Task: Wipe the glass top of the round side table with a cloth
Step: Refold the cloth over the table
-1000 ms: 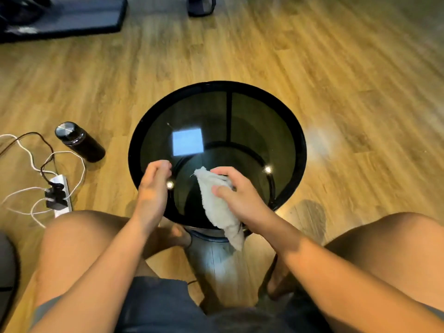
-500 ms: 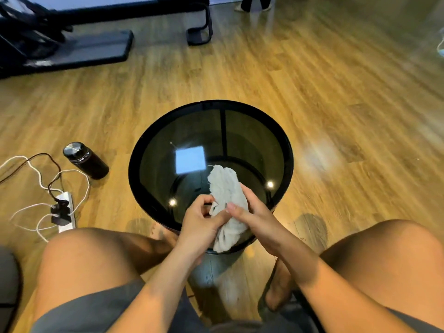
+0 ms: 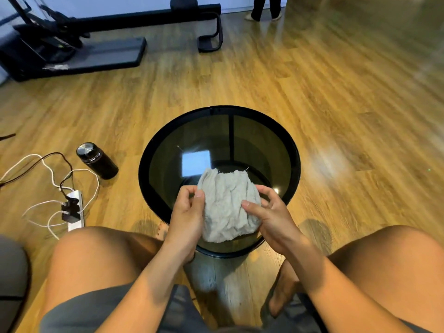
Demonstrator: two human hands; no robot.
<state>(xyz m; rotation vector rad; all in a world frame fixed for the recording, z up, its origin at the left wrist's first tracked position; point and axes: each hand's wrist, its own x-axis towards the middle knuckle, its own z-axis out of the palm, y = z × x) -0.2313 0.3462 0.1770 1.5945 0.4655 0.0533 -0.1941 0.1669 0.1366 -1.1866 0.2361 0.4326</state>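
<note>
Glossy glass top point(image 3: 252, 140), rough cloth point(image 3: 228, 205)

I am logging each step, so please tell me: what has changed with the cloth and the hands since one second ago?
The left hand came across and took hold of the cloth, which only the right hand held before; together they spread it wider. The table, bottle and power strip stayed put.

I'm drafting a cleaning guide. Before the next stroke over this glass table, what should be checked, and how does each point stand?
1. The cloth is spread, not bunched: ok.
2. The left hand grips one edge of it: ok.
3. The right hand grips the other edge: ok.
4. The glass top has nothing else standing on it: ok.
5. The cloth lies flat against the glass: cannot tell.
6. The bottle stands on the floor, apart from the table: ok.
</note>
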